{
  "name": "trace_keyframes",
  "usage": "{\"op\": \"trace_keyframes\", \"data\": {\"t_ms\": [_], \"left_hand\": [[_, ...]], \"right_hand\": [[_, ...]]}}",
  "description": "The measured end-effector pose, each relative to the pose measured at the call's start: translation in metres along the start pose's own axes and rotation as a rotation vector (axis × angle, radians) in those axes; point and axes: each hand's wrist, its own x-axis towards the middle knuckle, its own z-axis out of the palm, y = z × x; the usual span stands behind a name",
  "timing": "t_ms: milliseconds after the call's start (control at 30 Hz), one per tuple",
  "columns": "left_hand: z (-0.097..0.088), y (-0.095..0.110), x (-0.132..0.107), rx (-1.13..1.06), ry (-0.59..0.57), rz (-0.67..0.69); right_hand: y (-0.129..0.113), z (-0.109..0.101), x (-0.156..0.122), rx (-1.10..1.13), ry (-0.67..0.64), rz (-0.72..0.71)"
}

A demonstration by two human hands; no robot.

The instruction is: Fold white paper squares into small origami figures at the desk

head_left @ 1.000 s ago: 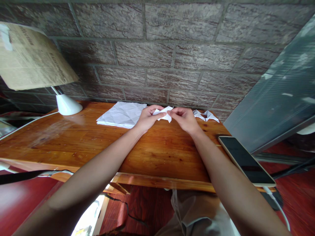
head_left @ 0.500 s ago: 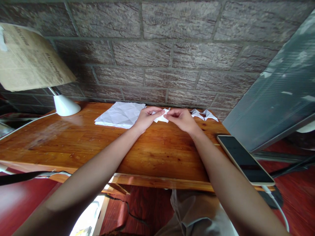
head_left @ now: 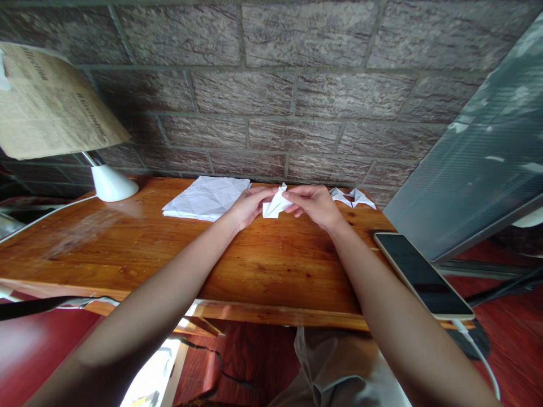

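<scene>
A small white folded paper piece (head_left: 275, 207) is pinched between both hands above the far part of the wooden table. My left hand (head_left: 251, 206) grips its left side, fingers closed and partly behind the paper. On the other side, my right hand (head_left: 313, 202) holds the paper between thumb and fingers. A flat stack of creased white paper sheets (head_left: 207, 196) lies left of my left hand. Beyond my right hand stand folded paper shapes (head_left: 354, 198) with pointed corners.
A lamp with a white base (head_left: 113, 183) and a newsprint shade (head_left: 59, 104) stands at the left. A phone (head_left: 424, 274) with a white cable (head_left: 477, 353) lies at the table's right edge. Behind the wooden table (head_left: 280, 268) rises a brick wall (head_left: 271, 90).
The folded paper has been turned between my hands: a point now sticks up and a squarish flap shows below. My fingers have shifted their hold slightly. The stack and other shapes stay put.
</scene>
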Motion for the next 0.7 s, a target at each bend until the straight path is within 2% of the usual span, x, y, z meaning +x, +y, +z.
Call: {"op": "trace_keyframes", "data": {"t_ms": [467,600,700], "left_hand": [[-0.0091,-0.0002,-0.0006,-0.072,-0.178,-0.108],[-0.0081,0.0,-0.0013,-0.036,-0.157,-0.067],[-0.0066,-0.001,-0.0006,0.018,-0.117,0.035]], "right_hand": [[0.0031,0.0025,0.0009,0.045,0.043,-0.062],[0.0043,0.0032,0.0008,0.024,0.058,-0.051],[0.0045,0.0041,0.001,0.011,0.073,-0.048]]}}
